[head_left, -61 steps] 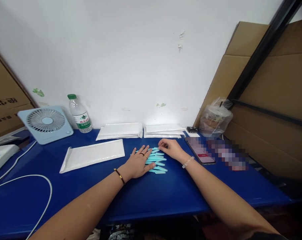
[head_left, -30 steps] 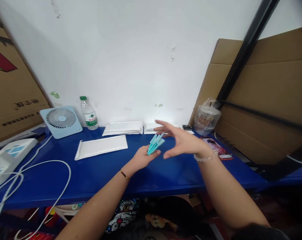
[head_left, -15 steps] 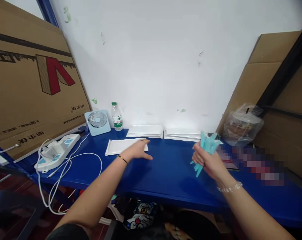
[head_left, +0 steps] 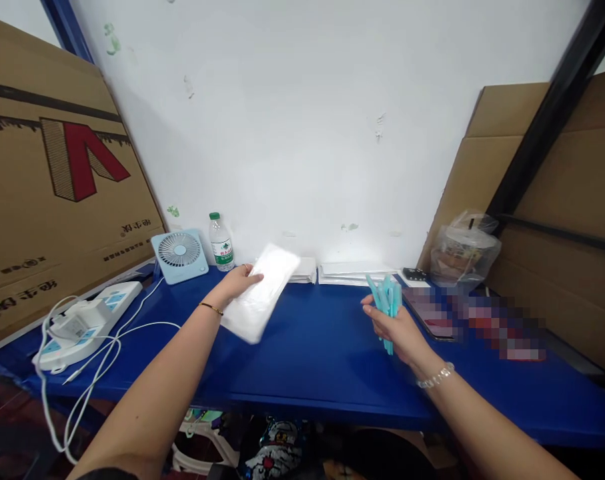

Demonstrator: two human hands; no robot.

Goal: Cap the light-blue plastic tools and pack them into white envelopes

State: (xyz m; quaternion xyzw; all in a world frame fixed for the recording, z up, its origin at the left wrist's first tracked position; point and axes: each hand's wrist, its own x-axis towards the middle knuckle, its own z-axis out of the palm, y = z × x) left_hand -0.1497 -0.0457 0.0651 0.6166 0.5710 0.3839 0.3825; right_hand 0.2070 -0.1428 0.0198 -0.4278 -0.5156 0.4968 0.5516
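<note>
Left hand (head_left: 235,280) lifted white pouch (head_left: 262,291); right hand (head_left: 397,330) grips teal sticks (head_left: 386,298)

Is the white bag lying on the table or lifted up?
Lifted up. The left hand holds the white bag tilted above the blue table.

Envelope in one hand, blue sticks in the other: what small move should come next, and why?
Probably bring the right hand toward the left hand: it grips a bundle of teal sticks, while the left holds the white padded envelope lifted off the blue table.
</note>
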